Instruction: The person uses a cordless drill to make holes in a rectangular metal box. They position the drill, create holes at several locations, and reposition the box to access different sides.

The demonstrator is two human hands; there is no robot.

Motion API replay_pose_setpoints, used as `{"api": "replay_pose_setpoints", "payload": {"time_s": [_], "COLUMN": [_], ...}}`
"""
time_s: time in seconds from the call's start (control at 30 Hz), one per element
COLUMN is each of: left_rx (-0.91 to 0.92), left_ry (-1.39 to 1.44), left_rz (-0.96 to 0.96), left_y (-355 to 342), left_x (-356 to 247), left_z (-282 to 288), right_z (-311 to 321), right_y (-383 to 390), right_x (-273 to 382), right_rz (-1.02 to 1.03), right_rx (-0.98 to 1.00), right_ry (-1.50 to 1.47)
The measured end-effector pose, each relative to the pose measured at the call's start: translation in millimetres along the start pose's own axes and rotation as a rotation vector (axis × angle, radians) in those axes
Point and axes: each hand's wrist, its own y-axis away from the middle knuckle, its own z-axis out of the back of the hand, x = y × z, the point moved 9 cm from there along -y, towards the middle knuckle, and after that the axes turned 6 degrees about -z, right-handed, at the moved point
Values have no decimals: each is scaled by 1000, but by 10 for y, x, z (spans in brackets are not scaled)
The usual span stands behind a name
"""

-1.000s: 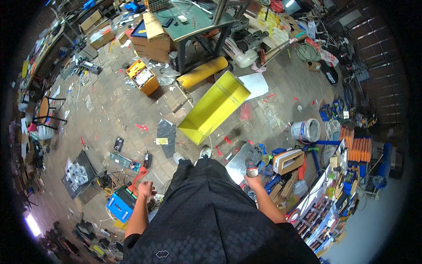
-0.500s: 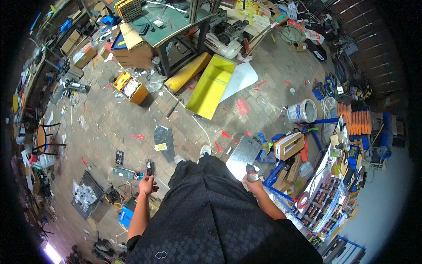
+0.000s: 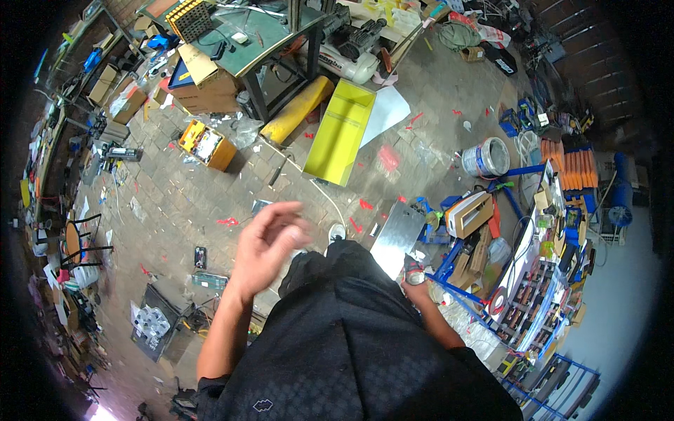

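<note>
My left hand (image 3: 267, 249) is raised in front of my dark trousers, palm side partly turned to me. Its fingers are loosely curved and apart from the thumb, with nothing seen in them. Low at my right side, my right hand (image 3: 415, 288) is wrapped round a small dark tool with a grey and reddish round end (image 3: 414, 272); its exact kind is not clear. Just beyond that tool lies a shiny sheet-metal plate (image 3: 397, 235). On the floor left of my left hand are a small black device (image 3: 200, 257) and a greenish flat piece (image 3: 210, 281).
Ahead stand a yellow-green open tray (image 3: 342, 133), an orange-yellow box (image 3: 207, 145) and a green-topped workbench (image 3: 256, 42). At right are a white bucket (image 3: 486, 158) and a blue-framed rack (image 3: 449, 263) crowded with parts. A black panel (image 3: 154, 321) lies at the left.
My left hand has risen from low at the left, beside a small black device, and moved toward the middle, its fingers spreading. My right hand still holds the tool. The view has shifted slightly.
</note>
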Motion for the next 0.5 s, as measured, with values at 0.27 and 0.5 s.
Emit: {"api": "replay_pose_setpoints", "payload": {"time_s": [0.27, 0.5], "left_rx": [652, 588], "left_ry": [233, -27], "left_rz": [-584, -611], "left_y": [132, -57], "left_x": [-1648, -1860], "left_z": [-1600, -1501], "right_z": [-200, -59], "right_y": [-105, -115], "right_x": [-360, -320], "right_rz": [12, -34], "right_rx": [40, 6], "right_ry": [-32, -160]}}
